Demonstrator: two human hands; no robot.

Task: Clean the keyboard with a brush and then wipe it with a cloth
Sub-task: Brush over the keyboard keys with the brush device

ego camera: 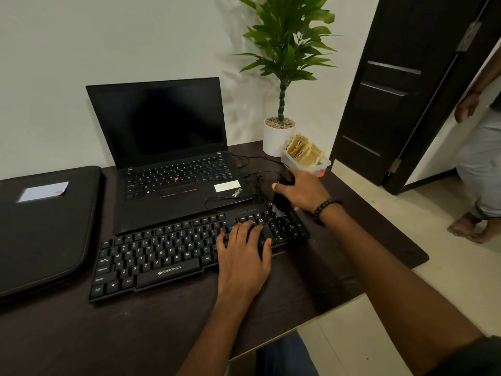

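Right hand (301, 189) grips brush (283, 192) at keyboard's (162, 256) right edge; left hand (242, 251) rests flat on keys

wall (81, 36): white | floor (433, 280): pale tiles | door (393, 77): dark | desk (108, 335): dark wood

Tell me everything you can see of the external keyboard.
The keyboard is black, plastic-looking, full-size with white legends and a ZEBRONICS mark on its space bar. It lies flat on the dark desk, slanted, directly in front of the open laptop. A thin black cable leaves its back edge. The left hand rests flat on its right-centre keys; the right hand holds a black brush whose pale bristles touch the number-pad corner.
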